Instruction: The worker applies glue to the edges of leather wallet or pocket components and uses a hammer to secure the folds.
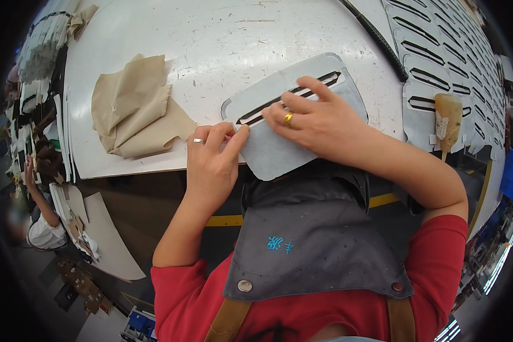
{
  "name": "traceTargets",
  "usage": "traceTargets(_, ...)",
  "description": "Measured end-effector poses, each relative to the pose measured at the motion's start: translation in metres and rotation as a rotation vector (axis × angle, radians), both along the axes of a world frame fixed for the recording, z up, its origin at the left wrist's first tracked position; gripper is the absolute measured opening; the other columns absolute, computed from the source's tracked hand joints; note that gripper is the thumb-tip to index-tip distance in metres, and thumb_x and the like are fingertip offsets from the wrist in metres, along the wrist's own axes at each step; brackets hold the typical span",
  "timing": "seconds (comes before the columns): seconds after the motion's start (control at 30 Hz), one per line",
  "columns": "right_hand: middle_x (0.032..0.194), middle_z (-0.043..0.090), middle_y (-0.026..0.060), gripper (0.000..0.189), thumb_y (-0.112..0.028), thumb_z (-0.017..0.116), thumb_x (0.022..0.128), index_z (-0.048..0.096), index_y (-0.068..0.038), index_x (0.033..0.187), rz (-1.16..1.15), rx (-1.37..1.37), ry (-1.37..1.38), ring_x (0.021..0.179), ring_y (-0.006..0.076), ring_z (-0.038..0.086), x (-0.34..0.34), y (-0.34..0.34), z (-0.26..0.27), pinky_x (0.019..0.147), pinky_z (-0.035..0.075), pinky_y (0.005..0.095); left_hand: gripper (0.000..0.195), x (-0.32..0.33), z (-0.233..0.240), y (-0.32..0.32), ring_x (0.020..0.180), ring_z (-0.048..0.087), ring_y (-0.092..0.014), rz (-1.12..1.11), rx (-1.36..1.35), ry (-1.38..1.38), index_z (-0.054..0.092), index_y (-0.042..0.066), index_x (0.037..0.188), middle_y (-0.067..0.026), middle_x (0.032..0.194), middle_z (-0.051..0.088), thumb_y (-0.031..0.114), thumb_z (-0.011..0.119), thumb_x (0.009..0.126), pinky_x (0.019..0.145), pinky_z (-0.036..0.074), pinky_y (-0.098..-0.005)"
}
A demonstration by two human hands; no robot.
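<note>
A light grey panel with rounded corners [278, 151] lies tilted at the table's near edge, its lower end over the edge. A long slot framed by black strips [263, 109] runs across it. My left hand [216, 154], with a silver-coloured ring, pinches at the slot's left end, thumb and index finger close together; whatever is between them is hidden. My right hand [320, 122], with a gold-coloured ring, rests over the slot's middle, fingers bent and spread, fingertips on or just above the strips. Whether it grips anything does not show.
A crumpled beige cloth [132, 111] lies on the white table [205, 42] at left. At right are a black rod-like tool [380, 42], rows of similar slotted panels [425, 55] and a stained, yellowish bottle [448, 119]. Another person's arm [45, 205] shows at far left.
</note>
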State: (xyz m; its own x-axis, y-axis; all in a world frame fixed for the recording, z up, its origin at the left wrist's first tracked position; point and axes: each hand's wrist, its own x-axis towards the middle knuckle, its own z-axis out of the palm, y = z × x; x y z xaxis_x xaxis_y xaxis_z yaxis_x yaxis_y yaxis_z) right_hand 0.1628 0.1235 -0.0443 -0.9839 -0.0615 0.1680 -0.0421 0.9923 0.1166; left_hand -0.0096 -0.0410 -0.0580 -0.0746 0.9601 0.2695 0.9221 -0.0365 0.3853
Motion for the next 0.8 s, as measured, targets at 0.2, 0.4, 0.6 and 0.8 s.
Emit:
traceTargets(0.2,0.103,0.061,0.0009,0.029,-0.003,0.059,0.079,0.063,-0.01,0.106,-0.343,-0.222,0.24,0.097,0.0184,0.056,0.052,0.037,0.008,0.096,0.038,0.0375,0.039,0.005,0.012,0.012,0.09,0.054,-0.023,0.04,-0.03,-0.031,0.065,0.007,0.107,-0.005,0.1,0.056,-0.005,0.062,0.07,0.077,0.038,-0.0363)
traceTargets(0.4,0.107,0.061,0.0127,0.036,0.01,0.06,0.076,0.065,-0.002,0.109,-0.578,-0.665,0.404,0.096,0.0302,0.058,0.072,0.011,-0.005,0.086,0.046,0.0376,0.034,0.035,0.013,0.041,0.108,0.056,-0.024,-0.218,-0.006,-0.073,0.063,0.0,0.11,-0.0093,0.121,0.058,0.003,0.061,0.076,0.086,0.04,-0.0342)
traceTargets(0.6,0.115,0.061,0.0103,0.041,0.007,0.06,0.071,0.064,-0.001,0.111,-0.416,-0.573,0.287,0.107,0.028,0.057,0.057,0.004,-0.005,0.089,0.047,0.0376,0.04,0.046,-0.001,0.041,0.116,0.053,-0.023,-0.217,-0.021,0.135,0.061,0.0,0.119,-0.0114,0.133,0.055,0.007,0.055,0.08,0.084,0.042,-0.0323)
traceTargets(0.8,0.123,0.059,0.0078,0.044,0.001,0.059,0.073,0.063,-0.002,0.117,-0.385,-0.525,0.21,0.11,0.0243,0.057,0.044,-0.009,-0.007,0.094,0.045,0.0376,0.04,0.049,0.0,0.042,0.117,0.053,-0.023,-0.221,-0.041,0.188,0.061,0.0,0.12,-0.0105,0.132,0.055,0.01,0.053,0.081,0.085,0.042,-0.0315)
